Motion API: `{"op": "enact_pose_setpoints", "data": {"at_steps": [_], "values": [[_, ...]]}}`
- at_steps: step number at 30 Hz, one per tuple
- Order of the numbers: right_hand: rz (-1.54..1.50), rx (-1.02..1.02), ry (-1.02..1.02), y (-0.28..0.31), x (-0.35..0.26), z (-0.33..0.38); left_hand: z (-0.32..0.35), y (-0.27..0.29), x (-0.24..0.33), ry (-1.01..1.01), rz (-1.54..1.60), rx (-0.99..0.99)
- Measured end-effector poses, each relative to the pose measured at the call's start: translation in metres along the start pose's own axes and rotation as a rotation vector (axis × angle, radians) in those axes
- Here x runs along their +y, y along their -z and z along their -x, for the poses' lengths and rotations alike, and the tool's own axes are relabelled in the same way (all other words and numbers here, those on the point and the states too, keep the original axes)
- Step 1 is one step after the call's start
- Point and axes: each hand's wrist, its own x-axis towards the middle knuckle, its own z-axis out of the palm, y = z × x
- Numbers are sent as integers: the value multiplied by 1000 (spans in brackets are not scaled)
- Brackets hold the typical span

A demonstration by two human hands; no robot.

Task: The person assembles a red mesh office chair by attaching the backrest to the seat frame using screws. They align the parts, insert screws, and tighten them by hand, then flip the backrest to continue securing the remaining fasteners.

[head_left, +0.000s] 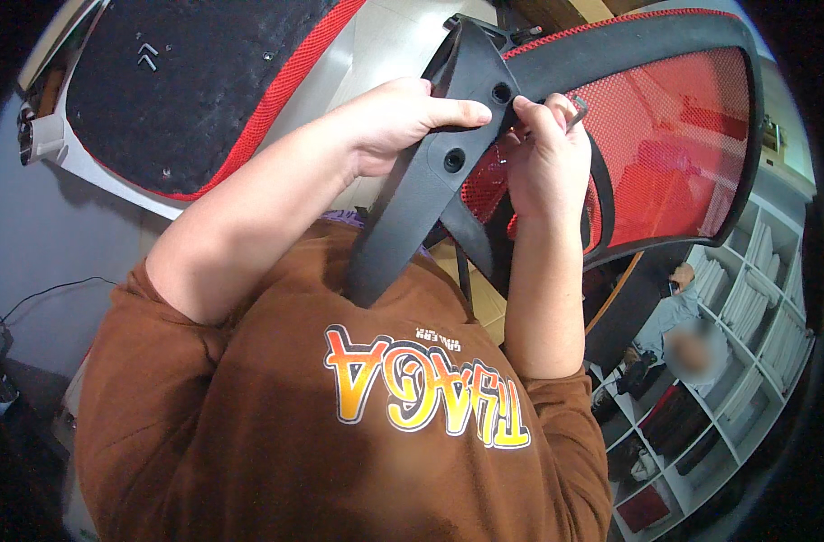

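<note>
A black plastic chair armrest slants across the middle in front of my chest, with two round bolt holes in its flat part. My left hand is closed around its upper part, the thumb lying on the face beside the upper hole. On the other side, my right hand pinches a bent metal hex key, its fingertips right by the upper hole. The rest of the key is hidden by my fingers. Behind this hand stands a chair back with red mesh and a black frame.
At the upper left a chair seat lies with its black underside up, red fabric around its edge; small metal pieces rest on it. White shelving with stacked items lines the right side, where another person is.
</note>
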Motion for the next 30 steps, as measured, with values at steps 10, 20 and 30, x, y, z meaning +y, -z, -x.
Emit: {"op": "enact_pose_setpoints", "data": {"at_steps": [10,20,30], "values": [[-118,79,19,-9,-2,0,5,16,-4,-5,177,-61],[-50,84,52,-5,-1,0,8,21,-5,-5,179,-76],[-59,32,30,-1,0,0,5,-7,-9,-9,56,42]]}}
